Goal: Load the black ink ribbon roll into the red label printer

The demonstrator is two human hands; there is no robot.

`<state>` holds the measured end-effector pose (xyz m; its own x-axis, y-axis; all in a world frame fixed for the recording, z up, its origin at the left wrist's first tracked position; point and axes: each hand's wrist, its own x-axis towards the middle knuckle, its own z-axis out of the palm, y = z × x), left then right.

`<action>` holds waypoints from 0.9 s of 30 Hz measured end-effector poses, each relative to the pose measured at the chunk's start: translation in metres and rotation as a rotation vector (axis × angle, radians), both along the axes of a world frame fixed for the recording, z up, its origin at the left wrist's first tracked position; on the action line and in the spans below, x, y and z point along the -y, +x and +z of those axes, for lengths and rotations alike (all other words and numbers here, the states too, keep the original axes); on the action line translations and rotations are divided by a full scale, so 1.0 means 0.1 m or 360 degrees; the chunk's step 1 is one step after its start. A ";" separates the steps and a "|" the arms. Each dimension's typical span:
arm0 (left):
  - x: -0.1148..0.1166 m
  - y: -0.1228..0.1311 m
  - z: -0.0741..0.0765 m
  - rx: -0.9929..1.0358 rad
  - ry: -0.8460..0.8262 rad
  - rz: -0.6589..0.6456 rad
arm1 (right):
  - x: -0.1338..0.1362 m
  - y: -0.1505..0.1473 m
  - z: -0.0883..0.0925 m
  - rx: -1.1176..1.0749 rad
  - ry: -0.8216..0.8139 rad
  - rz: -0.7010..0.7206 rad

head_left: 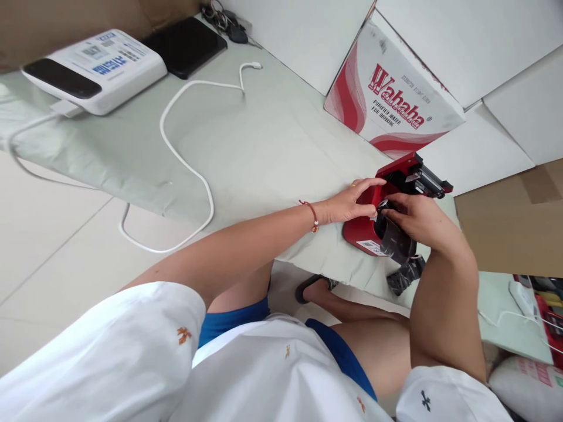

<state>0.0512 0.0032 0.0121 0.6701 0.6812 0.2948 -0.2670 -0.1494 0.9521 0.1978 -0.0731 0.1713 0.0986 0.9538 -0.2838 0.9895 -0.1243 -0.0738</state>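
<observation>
A red box-shaped machine [357, 232], which looks like a label printer, lies on the covered surface with its lid [430, 180] raised. My left hand [345, 205] rests against its rim, thumb and fingers spread, the thumb tip near the roll. Over the opening, my right hand [422, 218] has its fingers closed on the end of a dark ribbon roll [382, 206]. Dark shiny ribbon film [396, 241] hangs from there over the machine's near side. Beside the machine lies another dark roll [405, 274] with a shiny wrap. My right fingers hide much of the inside.
A Wahaha water carton [391, 88] and white boxes [466, 47] stand behind the machine. A white cable [206, 193] loops over the near edge. A white device [109, 70], a black phone [189, 47] and keys [226, 20] lie at the far left.
</observation>
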 end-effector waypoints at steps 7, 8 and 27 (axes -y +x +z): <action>0.04 -0.07 0.12 -0.0017 0.0050 -0.0023 | -0.01 0.01 -0.03 -0.0138 0.0057 0.0023; 0.05 -0.09 0.14 -0.0026 0.0052 -0.0032 | 0.02 0.00 -0.02 -0.0127 0.0077 0.0024; 0.05 -0.12 0.15 -0.0040 0.0024 -0.0101 | -0.06 -0.16 0.03 0.0616 -0.0137 0.0040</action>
